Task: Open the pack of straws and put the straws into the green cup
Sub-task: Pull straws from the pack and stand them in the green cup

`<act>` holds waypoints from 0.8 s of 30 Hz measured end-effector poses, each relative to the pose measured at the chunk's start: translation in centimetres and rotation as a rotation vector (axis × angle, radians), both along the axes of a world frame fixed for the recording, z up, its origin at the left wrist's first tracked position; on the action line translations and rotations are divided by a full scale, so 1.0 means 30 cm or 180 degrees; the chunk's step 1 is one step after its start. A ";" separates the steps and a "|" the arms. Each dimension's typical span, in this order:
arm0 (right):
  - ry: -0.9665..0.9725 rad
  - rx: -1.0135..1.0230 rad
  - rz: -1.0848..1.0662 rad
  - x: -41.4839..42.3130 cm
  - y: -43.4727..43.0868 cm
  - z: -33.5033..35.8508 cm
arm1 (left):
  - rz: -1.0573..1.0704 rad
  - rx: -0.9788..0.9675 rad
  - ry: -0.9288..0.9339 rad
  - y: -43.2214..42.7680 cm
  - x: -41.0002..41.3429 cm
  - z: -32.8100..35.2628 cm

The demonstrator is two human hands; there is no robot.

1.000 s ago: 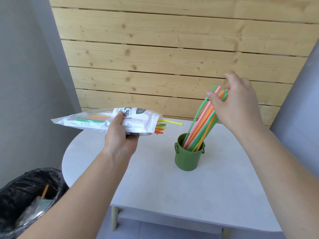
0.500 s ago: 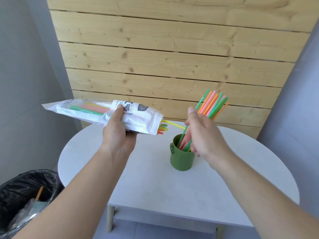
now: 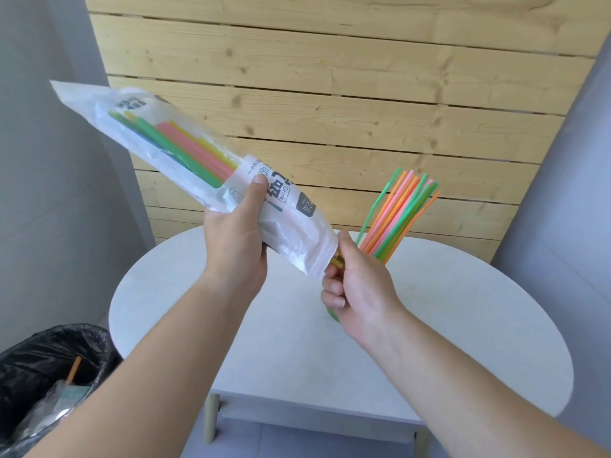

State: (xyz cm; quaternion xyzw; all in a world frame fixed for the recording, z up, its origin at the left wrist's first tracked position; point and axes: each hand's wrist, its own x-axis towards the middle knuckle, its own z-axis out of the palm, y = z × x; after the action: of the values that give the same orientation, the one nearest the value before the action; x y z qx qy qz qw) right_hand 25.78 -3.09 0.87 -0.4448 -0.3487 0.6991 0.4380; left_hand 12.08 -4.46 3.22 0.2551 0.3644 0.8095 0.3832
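Observation:
My left hand (image 3: 236, 241) grips the white plastic pack of straws (image 3: 185, 166), tilted with its open mouth pointing down to the right. Green, pink and yellow straws show through the pack's clear upper part. My right hand (image 3: 358, 289) is closed around the straw ends sticking out of the pack's mouth. A bundle of orange, pink and green straws (image 3: 400, 216) stands fanned out behind my right hand. The green cup is almost wholly hidden by that hand; only a green sliver (image 3: 331, 315) shows below the fingers.
A round white table (image 3: 264, 342) lies below both hands, against a wooden slat wall (image 3: 330, 94). A bin with a black liner (image 3: 43, 378) stands on the floor at the lower left, holding wrappers and an orange straw.
My left hand tilted the pack so its mouth points downward. My right hand let go of the bundle in the cup and closed on the straw ends at the pack's mouth.

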 end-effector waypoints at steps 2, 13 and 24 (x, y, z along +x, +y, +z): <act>-0.0022 0.0060 -0.0059 0.002 0.007 -0.006 | 0.0047 -0.0010 -0.0101 0.001 -0.005 0.000; -0.0465 0.0561 -0.0202 0.011 0.020 -0.011 | 0.0028 -0.0422 -0.0831 0.012 -0.033 -0.036; -0.1181 0.1448 -0.0394 0.026 0.035 -0.026 | 0.0073 -0.0631 -0.1314 0.046 -0.062 -0.088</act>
State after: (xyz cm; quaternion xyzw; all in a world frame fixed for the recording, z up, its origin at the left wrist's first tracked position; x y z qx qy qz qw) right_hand 26.56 -2.05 0.09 -0.4758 -0.5427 0.4818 0.4970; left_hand 10.22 -3.10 0.59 0.0410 0.3590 0.8091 0.4635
